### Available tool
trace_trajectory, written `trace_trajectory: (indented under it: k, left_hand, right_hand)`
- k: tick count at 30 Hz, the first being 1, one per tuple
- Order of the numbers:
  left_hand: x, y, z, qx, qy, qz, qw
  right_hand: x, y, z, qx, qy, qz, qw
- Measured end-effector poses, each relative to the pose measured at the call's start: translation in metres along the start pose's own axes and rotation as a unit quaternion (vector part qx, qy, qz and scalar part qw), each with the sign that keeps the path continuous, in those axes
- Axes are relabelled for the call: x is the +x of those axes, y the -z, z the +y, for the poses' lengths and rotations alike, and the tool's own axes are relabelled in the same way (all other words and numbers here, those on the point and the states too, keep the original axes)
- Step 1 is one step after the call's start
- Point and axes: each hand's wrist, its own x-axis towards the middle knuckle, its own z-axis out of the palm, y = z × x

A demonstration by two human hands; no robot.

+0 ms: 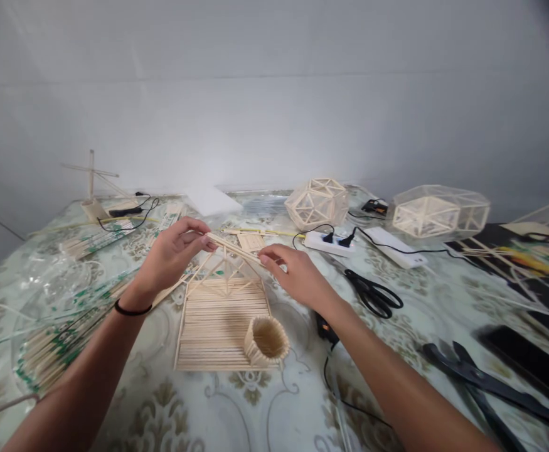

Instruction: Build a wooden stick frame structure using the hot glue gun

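My left hand (pixel 180 248) pinches one end of a short bundle of thin wooden sticks (pixel 234 247). At the other end, my right hand (pixel 290 269) grips the bundle between thumb and fingers. The sticks are held slanting, lower on the right, over a small frame of angled sticks (pixel 226 276). Whether they touch that frame I cannot tell. Below lies a flat panel of sticks laid side by side (pixel 218 323). On its front right corner stands a round cup made of upright sticks (pixel 265 341).
Packs of sticks (pixel 51 355) lie at left. Right of my hands are black-handled scissors (pixel 373 294), a white power strip (pixel 329 243) and pliers (pixel 481 376). Behind stand faceted stick models (pixel 319 204), and at far left a stick cross (pixel 91 176). Cables cross the patterned cloth (pixel 161 414).
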Motion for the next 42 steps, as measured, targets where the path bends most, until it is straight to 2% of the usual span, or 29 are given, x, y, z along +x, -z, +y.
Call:
trace_trajectory:
  k: [6, 11, 17, 21, 27, 34, 42]
  left_hand:
    - [-0.01, 0.007, -0.011, -0.024, 0.018, 0.04, 0.999]
    - [-0.016, 0.014, -0.013, -0.033, 0.039, 0.048, 0.998]
    - [-0.019, 0.019, -0.018, -0.033, 0.037, 0.037, 0.998]
    - [-0.019, 0.018, -0.018, -0.048, 0.035, 0.04, 0.997]
    - [-0.023, 0.014, -0.017, -0.073, 0.025, 0.05, 0.996]
    - [-0.024, 0.01, -0.017, -0.09, 0.054, 0.052, 0.993]
    - [-0.022, 0.007, -0.013, -0.111, 0.093, 0.05, 0.988]
  right_hand:
    - [-0.007, 0.008, 0.021, 0.12, -0.08, -0.011, 0.989]
    - [-0.004, 0.021, 0.027, 0.243, -0.139, 0.005, 0.96]
    - [0.0, 0.031, 0.029, 0.321, -0.166, 0.03, 0.932]
    - [0.008, 0.034, 0.026, 0.322, -0.171, 0.024, 0.931]
    - [0.015, 0.05, 0.019, 0.293, -0.158, -0.026, 0.943]
    - [0.01, 0.042, 0.024, 0.281, -0.132, 0.028, 0.95]
    - [0.011, 0.03, 0.024, 0.327, -0.166, 0.058, 0.929]
